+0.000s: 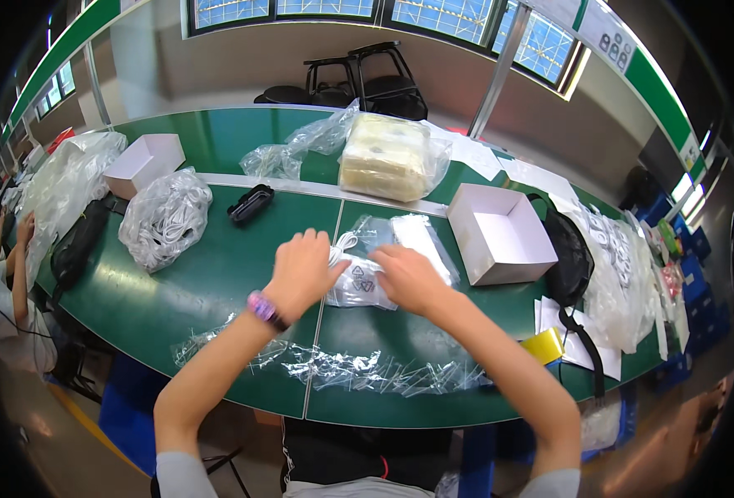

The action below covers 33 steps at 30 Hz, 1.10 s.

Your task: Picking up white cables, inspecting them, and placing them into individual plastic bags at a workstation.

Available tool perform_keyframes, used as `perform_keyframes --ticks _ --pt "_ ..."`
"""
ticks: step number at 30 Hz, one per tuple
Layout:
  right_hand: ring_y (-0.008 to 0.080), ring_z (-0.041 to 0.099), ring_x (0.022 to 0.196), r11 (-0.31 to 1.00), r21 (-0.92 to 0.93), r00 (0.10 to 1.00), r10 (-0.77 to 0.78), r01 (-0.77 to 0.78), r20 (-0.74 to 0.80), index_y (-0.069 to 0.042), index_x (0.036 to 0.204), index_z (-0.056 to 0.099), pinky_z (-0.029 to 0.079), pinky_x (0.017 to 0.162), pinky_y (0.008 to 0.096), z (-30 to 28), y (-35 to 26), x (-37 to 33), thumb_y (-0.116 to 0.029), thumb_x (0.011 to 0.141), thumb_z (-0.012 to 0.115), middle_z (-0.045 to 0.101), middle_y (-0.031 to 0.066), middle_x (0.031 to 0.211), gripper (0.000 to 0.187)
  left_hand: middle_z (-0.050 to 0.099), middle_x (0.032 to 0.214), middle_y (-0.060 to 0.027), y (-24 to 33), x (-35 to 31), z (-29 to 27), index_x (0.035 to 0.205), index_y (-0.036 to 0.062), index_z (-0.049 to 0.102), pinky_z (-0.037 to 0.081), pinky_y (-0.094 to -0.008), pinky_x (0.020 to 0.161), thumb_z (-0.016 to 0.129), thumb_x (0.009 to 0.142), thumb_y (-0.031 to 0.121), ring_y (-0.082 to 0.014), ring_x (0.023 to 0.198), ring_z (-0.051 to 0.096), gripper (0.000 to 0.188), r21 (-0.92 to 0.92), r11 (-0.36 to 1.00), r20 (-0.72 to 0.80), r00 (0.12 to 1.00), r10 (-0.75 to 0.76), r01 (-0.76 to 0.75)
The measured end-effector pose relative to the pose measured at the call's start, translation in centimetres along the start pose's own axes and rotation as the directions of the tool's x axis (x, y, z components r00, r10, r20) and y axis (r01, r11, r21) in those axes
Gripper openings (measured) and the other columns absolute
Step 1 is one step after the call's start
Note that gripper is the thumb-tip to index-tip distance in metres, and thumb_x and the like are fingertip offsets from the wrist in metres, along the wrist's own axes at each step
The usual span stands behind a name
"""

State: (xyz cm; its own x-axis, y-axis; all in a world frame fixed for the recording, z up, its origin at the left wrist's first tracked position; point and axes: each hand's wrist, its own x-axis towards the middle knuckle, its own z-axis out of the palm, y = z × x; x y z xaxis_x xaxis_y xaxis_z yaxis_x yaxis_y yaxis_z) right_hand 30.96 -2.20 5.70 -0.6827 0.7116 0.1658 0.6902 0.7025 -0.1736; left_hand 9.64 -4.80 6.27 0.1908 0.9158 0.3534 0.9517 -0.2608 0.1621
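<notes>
Seemingly partway: from here I see a white cable [346, 241] and a printed clear bag [358, 288] between the two hands, at the frame's centre.
My left hand [302, 270] curls its fingers beside the cable and my right hand [408, 280] bends its fingers at the bag's upper right; I can't tell whether either grip is closed on anything. Cable loops show above the bag's printed part, so I judge this piece unfinished. More cables fill a bulging plastic sack [168, 220] at upper left, apparently untouched; an open white box [512, 270] stands right of centre.
</notes>
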Motion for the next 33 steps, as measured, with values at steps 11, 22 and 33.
perform_keyframes --ticks 11,22,33 --pt "0.035 0.063 0.099 0.888 0.454 0.93 0.225 -0.072 -0.292 0.005 0.111 0.061 0.05 0.088 0.042 0.3 -0.1 -1.4 -0.017 0.087 0.064 0.066 0.0203 0.106 0.033 0.067 0.079 -0.0115 -1.5 1.6 3.8 0.083 0.0014 0.07 0.053 -0.0356 0.071 0.073 0.073 0.018 -0.0275 0.075 0.065 0.02 -0.247 0.969 -0.252 0.965 -0.074 0.01" --pt "0.009 0.057 0.071 0.263 0.963 0.803 0.56 0.064 -0.206 0.004 0.086 0.068 0.046 0.066 0.0263 -1.4 1.6 -0.7 -0.026 0.096 0.06 0.067 0.006 0.077 0.032 0.071 0.081 -0.0084 4.6 2.4 1.4 0.1 -0.0047 0.068 0.052 -0.0242 0.07 0.073 0.085 0.015 -0.01 0.076 0.067 0.025 -0.903 0.428 -0.004 0.997 0.081 -0.039" --pt "0.0057 0.058 0.07 0.37 0.921 0.751 0.572 0.121 -0.329 0.004 0.093 0.066 0.045 0.063 0.0223 -6.4 -0.6 -5.2 -0.019 0.098 0.058 0.071 0.0063 0.085 0.025 0.058 0.101 -0.0141 0.1 4.8 9.5 0.078 0.0102 0.073 0.04 -0.0432 0.086 0.082 0.067 0.043 -0.0334 0.103 0.05 0.036 -0.271 0.886 0.079 0.926 -0.37 0.377"
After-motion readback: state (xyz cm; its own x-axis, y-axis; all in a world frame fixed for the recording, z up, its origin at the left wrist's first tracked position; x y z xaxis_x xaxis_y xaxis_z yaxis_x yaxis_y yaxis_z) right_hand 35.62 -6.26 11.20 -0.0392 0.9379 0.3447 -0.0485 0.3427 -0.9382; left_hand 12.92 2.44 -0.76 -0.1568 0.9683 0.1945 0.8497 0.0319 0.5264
